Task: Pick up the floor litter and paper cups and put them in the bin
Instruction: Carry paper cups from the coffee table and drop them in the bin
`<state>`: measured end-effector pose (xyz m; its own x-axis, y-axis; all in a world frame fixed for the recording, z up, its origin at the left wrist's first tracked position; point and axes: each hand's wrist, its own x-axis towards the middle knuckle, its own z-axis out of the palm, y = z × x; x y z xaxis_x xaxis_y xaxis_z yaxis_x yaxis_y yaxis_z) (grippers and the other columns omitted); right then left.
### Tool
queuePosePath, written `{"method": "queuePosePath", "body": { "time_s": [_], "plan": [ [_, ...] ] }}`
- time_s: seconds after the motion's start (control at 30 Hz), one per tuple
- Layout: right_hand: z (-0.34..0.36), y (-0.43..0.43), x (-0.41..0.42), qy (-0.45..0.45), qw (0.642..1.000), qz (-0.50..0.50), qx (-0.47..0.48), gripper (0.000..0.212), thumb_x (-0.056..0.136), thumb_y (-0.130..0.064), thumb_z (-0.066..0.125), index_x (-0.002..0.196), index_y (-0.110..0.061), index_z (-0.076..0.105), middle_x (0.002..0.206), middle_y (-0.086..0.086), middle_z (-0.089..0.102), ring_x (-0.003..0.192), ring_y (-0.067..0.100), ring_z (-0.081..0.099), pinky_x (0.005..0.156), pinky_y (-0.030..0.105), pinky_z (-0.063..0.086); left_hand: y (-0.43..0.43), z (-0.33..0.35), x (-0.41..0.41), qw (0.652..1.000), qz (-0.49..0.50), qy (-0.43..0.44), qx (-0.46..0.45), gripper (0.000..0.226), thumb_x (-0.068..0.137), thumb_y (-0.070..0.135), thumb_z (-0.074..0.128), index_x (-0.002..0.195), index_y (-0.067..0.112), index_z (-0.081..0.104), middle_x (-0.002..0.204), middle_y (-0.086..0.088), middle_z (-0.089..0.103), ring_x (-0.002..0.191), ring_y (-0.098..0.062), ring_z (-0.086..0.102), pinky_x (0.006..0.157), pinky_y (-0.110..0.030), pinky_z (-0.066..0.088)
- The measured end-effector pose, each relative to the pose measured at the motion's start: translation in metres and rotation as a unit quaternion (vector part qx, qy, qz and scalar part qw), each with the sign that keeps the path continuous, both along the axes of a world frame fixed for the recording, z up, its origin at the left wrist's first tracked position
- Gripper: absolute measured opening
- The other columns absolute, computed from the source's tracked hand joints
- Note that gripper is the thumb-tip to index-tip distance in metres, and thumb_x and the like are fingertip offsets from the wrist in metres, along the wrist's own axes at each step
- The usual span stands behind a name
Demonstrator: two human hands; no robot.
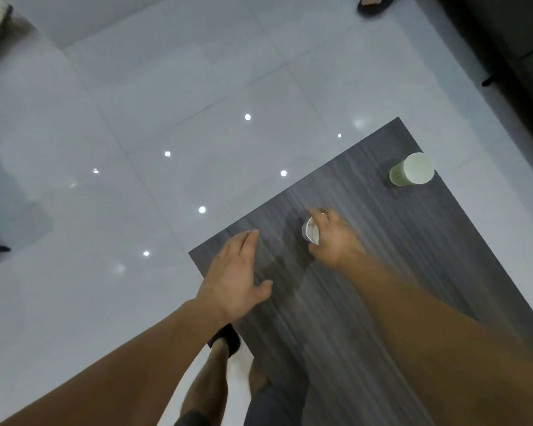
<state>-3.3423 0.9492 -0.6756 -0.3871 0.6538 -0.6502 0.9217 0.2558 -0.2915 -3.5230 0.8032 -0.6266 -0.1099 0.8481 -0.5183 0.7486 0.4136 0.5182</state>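
My right hand (333,238) grips a small white paper cup (310,229) over the middle of a dark grey wood-grain table (366,318), its fingers curled round the cup's side. A second, pale green paper cup (413,170) stands upright near the table's far right corner. My left hand (237,272) hovers flat over the table's left corner, fingers straight and together, holding nothing. No bin is in view.
Glossy white floor tiles (166,118) with reflected ceiling lights spread left of the table. A dark sofa (505,32) fills the top right, and a foot in a dark sandal (374,3) shows at the top edge. My own legs (216,373) stand by the table's near corner.
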Motion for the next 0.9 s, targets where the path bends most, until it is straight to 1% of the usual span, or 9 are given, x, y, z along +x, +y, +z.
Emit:
{"method": "queuePosePath", "body": {
  "time_s": [0.13, 0.2, 0.3, 0.4, 0.47, 0.53, 0.6, 0.73, 0.9],
  "plan": [
    [0.027, -0.023, -0.011, 0.157, 0.968, -0.174, -0.09, 0.083, 0.082, -0.037, 0.074, 0.151, -0.026, 0.029, 0.145, 0.003, 0.042, 0.128, 0.022, 0.047, 0.105, 0.034, 0.039, 0.021, -0.007, 0.009, 0.999, 0.013, -0.045, -0.012, 0.101, 0.079, 0.045, 0.07, 0.152, 0.023, 0.005, 0.157, 0.002, 0.016, 0.144, -0.015, 0.015, 0.115, -0.03, 0.02],
    [0.046, -0.033, -0.012, 0.214, 0.953, -0.159, -0.141, 0.08, 0.084, -0.04, 0.073, 0.15, -0.027, 0.031, 0.144, -0.002, 0.046, 0.128, 0.015, 0.046, 0.108, 0.037, 0.039, 0.034, -0.005, 0.016, 0.996, 0.022, -0.079, -0.016, 0.105, 0.075, 0.038, 0.075, 0.152, 0.024, 0.005, 0.155, 0.002, 0.02, 0.142, -0.015, 0.02, 0.113, -0.03, 0.025],
    [0.06, -0.035, 0.001, 0.252, 0.937, -0.152, -0.186, 0.082, 0.084, -0.04, 0.073, 0.152, -0.025, 0.028, 0.146, -0.006, 0.044, 0.131, 0.011, 0.045, 0.109, 0.039, 0.04, 0.048, -0.003, 0.028, 0.993, -0.013, -0.116, 0.003, 0.096, 0.07, 0.029, 0.076, 0.146, 0.029, 0.017, 0.139, 0.002, 0.041, 0.127, -0.017, 0.041, 0.1, -0.024, 0.036],
    [0.063, -0.014, 0.023, 0.26, 0.921, -0.171, -0.235, 0.085, 0.08, -0.054, 0.07, 0.15, -0.036, 0.026, 0.146, -0.011, 0.042, 0.128, 0.001, 0.046, 0.109, 0.036, 0.042, 0.053, -0.004, 0.038, 0.993, -0.002, -0.111, 0.031, 0.084, 0.074, 0.035, 0.074, 0.143, 0.027, 0.026, 0.133, 0.005, 0.044, 0.121, -0.015, 0.044, 0.096, -0.024, 0.039],
    [0.053, 0.018, 0.043, 0.232, 0.946, -0.186, -0.132, 0.08, 0.081, -0.059, 0.065, 0.149, -0.036, 0.03, 0.148, -0.009, 0.041, 0.133, 0.004, 0.042, 0.111, 0.037, 0.039, 0.054, -0.01, 0.039, 0.995, 0.013, -0.098, 0.029, 0.088, 0.075, 0.04, 0.075, 0.144, 0.029, 0.023, 0.134, 0.007, 0.041, 0.122, -0.013, 0.044, 0.099, -0.026, 0.042],
    [0.036, 0.063, 0.067, 0.129, 0.976, -0.158, 0.081, 0.079, 0.084, -0.053, 0.066, 0.15, -0.024, 0.032, 0.153, 0.004, 0.034, 0.141, 0.02, 0.03, 0.115, 0.04, 0.03, 0.052, -0.016, 0.038, 0.995, 0.02, -0.094, 0.02, 0.092, 0.073, 0.042, 0.076, 0.143, 0.036, 0.017, 0.135, 0.01, 0.038, 0.122, -0.012, 0.044, 0.1, -0.029, 0.045],
    [0.022, 0.109, 0.084, 0.036, 0.965, -0.15, 0.214, 0.085, 0.083, -0.046, 0.069, 0.152, -0.019, 0.028, 0.156, 0.013, 0.025, 0.145, 0.03, 0.017, 0.112, 0.047, 0.026, 0.051, -0.021, 0.036, 0.996, 0.024, -0.087, 0.017, 0.094, 0.072, 0.043, 0.077, 0.14, 0.043, 0.012, 0.134, 0.011, 0.037, 0.12, -0.012, 0.045, 0.099, -0.03, 0.047],
    [-0.009, 0.164, 0.106, -0.092, 0.97, -0.135, 0.178, 0.097, 0.079, -0.049, 0.072, 0.153, -0.031, 0.012, 0.161, 0.005, 0.004, 0.148, 0.035, -0.001, 0.108, 0.059, 0.029, 0.042, -0.025, 0.032, 0.995, 0.042, -0.077, 0.036, 0.09, 0.071, 0.043, 0.077, 0.137, 0.047, 0.016, 0.125, 0.015, 0.038, 0.112, -0.008, 0.044, 0.092, -0.026, 0.047],
    [-0.026, 0.146, 0.087, -0.069, 0.977, -0.131, 0.151, 0.07, 0.086, -0.033, 0.068, 0.146, -0.017, 0.036, 0.143, 0.02, 0.03, 0.127, 0.045, 0.033, 0.108, 0.051, 0.034, 0.023, -0.013, 0.011, 0.993, 0.083, 0.008, 0.088, 0.076, 0.065, 0.039, 0.079, 0.131, 0.038, 0.041, 0.123, 0.012, 0.046, 0.111, -0.01, 0.041, 0.091, -0.025, 0.041]
  ]
}}
